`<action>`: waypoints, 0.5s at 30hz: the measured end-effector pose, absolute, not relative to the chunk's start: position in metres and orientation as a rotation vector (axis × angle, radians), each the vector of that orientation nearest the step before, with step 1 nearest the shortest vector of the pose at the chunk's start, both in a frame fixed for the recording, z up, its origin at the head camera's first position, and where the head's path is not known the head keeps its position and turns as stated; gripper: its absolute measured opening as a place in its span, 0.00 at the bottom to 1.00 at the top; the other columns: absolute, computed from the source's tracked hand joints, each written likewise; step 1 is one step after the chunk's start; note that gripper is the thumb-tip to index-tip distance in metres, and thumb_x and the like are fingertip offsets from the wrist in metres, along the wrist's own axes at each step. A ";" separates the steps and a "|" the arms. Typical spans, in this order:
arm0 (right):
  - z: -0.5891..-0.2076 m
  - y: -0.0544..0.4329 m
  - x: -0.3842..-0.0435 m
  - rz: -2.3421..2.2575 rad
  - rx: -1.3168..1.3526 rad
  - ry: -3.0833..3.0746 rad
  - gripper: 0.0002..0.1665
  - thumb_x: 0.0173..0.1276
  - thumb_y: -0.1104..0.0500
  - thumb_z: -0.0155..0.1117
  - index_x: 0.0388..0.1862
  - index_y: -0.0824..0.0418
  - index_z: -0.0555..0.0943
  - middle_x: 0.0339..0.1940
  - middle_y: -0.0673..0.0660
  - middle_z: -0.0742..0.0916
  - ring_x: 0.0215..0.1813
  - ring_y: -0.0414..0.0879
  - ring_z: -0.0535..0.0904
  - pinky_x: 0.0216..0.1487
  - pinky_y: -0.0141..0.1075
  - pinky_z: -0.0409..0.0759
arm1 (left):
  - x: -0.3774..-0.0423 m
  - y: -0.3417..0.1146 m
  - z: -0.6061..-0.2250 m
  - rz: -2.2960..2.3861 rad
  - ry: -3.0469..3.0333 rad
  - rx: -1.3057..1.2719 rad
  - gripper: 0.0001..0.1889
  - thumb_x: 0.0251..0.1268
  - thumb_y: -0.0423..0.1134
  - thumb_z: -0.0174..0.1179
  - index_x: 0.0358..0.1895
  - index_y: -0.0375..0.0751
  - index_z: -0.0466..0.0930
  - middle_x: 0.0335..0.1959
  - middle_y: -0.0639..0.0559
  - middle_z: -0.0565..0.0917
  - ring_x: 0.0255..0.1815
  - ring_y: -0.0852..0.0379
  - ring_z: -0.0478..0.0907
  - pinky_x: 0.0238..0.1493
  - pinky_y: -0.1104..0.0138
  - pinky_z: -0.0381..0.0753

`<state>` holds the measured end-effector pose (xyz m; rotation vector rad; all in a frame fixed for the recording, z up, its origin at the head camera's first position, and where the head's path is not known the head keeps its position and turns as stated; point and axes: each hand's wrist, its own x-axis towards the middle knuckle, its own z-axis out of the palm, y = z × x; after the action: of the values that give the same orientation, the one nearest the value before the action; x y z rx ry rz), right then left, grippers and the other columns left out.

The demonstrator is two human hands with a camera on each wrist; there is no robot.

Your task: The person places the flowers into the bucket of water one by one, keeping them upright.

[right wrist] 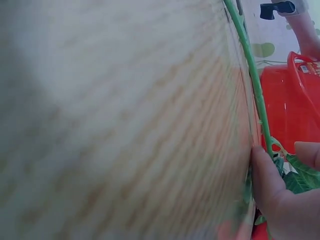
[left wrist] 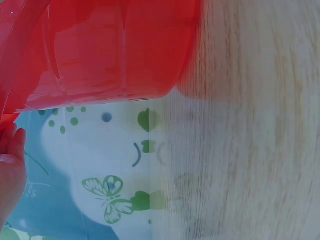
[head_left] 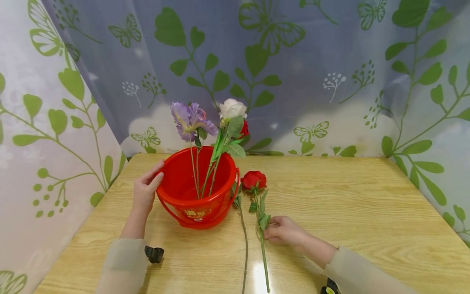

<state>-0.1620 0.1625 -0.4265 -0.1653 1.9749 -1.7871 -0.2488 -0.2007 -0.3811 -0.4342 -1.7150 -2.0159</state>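
A red plastic bucket stands tilted toward me on the table, at its left side. My left hand holds its rim. Inside stand a purple flower, a white rose and a red flower, partly hidden behind leaves. Right of the bucket lies a red rose with a long green stem. My right hand is at this stem; in the right wrist view a fingertip touches it, while the thumb stays apart, across the leaves.
Another long stem lies on the wooden table between the bucket and the red rose, its head mostly hidden by the bucket. A patterned curtain hangs behind the table. Black wrist cameras sit at both sleeves.
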 end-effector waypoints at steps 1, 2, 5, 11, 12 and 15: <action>-0.427 0.162 -0.163 -1.799 -0.159 1.954 0.34 0.55 0.69 0.56 0.54 0.88 0.53 0.39 0.65 0.80 0.44 0.53 0.77 0.49 0.41 0.74 | -0.249 -0.201 -0.381 -2.016 -1.717 -0.432 0.16 0.54 0.18 0.50 0.48 0.14 0.68 0.43 0.56 0.81 0.50 0.63 0.74 0.49 0.75 0.71; -0.428 0.161 -0.163 -1.813 -0.150 1.933 0.36 0.55 0.70 0.56 0.55 0.88 0.52 0.39 0.65 0.80 0.43 0.53 0.77 0.49 0.41 0.74 | -0.249 -0.201 -0.382 -2.013 -1.721 -0.427 0.16 0.54 0.18 0.50 0.48 0.14 0.68 0.43 0.56 0.81 0.49 0.63 0.74 0.49 0.75 0.71; -0.430 0.159 -0.165 -1.843 -0.122 1.883 0.37 0.55 0.72 0.56 0.56 0.87 0.49 0.38 0.64 0.80 0.42 0.53 0.78 0.48 0.41 0.75 | -0.249 -0.201 -0.382 -2.016 -1.726 -0.414 0.16 0.54 0.18 0.51 0.48 0.15 0.68 0.43 0.56 0.80 0.49 0.63 0.74 0.49 0.75 0.71; -0.432 0.155 -0.166 -1.878 -0.093 1.874 0.33 0.56 0.72 0.55 0.55 0.84 0.52 0.38 0.65 0.81 0.42 0.53 0.78 0.47 0.41 0.75 | -0.249 -0.202 -0.382 -2.011 -1.735 -0.397 0.15 0.55 0.20 0.52 0.48 0.17 0.70 0.45 0.53 0.80 0.49 0.63 0.74 0.49 0.75 0.71; -0.431 0.154 -0.167 -1.882 -0.088 1.876 0.32 0.56 0.72 0.55 0.55 0.84 0.53 0.38 0.65 0.80 0.42 0.53 0.78 0.47 0.41 0.76 | -0.250 -0.202 -0.382 -2.008 -1.736 -0.395 0.15 0.55 0.20 0.52 0.48 0.18 0.70 0.45 0.53 0.80 0.49 0.63 0.74 0.49 0.75 0.71; -0.431 0.148 -0.167 -1.895 -0.048 1.887 0.28 0.58 0.71 0.53 0.54 0.82 0.55 0.37 0.65 0.80 0.38 0.51 0.79 0.44 0.40 0.77 | -0.250 -0.202 -0.382 -2.010 -1.736 -0.392 0.16 0.55 0.20 0.52 0.48 0.17 0.70 0.45 0.53 0.80 0.50 0.63 0.73 0.49 0.75 0.71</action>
<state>-0.1668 0.1483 -0.4315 -0.0482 1.8869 -1.8945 -0.2497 -0.2018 -0.3816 -0.3925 -1.7355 -2.0098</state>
